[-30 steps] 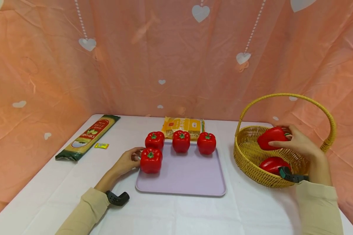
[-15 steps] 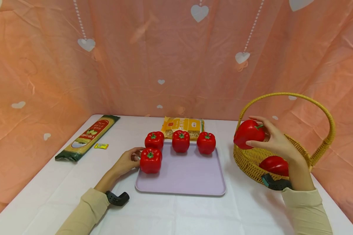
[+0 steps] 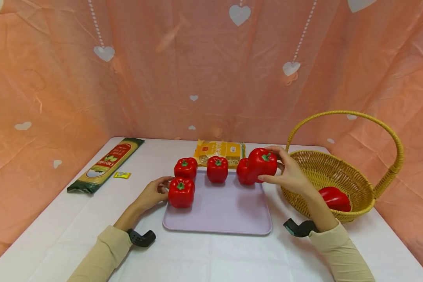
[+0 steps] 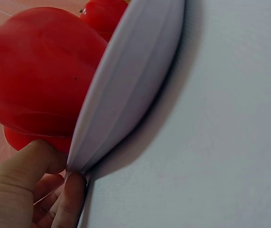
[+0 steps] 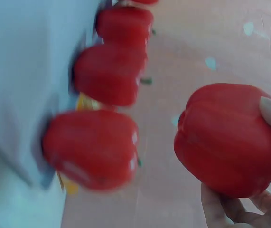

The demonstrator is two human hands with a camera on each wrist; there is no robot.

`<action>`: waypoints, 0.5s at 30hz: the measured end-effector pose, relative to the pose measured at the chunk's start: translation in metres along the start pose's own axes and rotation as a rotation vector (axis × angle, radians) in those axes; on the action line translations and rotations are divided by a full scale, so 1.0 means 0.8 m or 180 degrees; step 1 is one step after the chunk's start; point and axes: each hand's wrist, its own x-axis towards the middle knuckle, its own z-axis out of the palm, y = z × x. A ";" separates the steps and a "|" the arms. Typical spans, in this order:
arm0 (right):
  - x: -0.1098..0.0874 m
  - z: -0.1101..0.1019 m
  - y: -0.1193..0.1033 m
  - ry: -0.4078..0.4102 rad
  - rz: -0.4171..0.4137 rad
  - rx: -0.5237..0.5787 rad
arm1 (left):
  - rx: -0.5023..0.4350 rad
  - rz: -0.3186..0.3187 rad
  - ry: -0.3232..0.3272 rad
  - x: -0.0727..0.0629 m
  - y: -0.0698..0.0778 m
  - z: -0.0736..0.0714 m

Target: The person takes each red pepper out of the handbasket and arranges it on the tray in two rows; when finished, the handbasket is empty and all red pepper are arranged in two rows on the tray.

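My right hand (image 3: 290, 174) grips a red bell pepper (image 3: 261, 166) above the right back part of the lilac tray (image 3: 216, 213). In the right wrist view, thumb and fingers curl round this held bell pepper (image 5: 230, 140). My left hand (image 3: 153, 195) is at the tray's left edge; the left wrist view has its thumb and fingers pinching the tray rim (image 4: 121, 85). Several red bell peppers stand on the tray: two at the left, one at the back middle (image 3: 217, 170), and one at the back right (image 3: 244, 172), partly hidden by the held one.
At the right stands a yellow wicker basket (image 3: 313, 158) with a tall handle and a red pepper (image 3: 335, 199) inside. Behind the tray lies a yellow packet of grain (image 3: 229, 150). A green-and-gold packet (image 3: 105, 164) and a small yellow sachet (image 3: 122, 175) lie at the left.
My right hand has lifted the bell pepper out of the basket and carried it left to over the tray. My left hand stays at the tray edge.
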 end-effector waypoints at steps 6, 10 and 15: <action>0.009 0.036 -0.007 -0.0124 -0.0247 0.0052 | -0.0012 0.0015 -0.0018 -0.001 0.000 0.000; 0.014 0.056 -0.010 -0.0220 -0.0392 0.0120 | -0.0017 0.0002 -0.0008 -0.001 -0.001 0.001; 0.018 0.079 -0.011 -0.0323 -0.0403 0.0038 | -0.0019 -0.0014 -0.0003 0.000 -0.001 0.000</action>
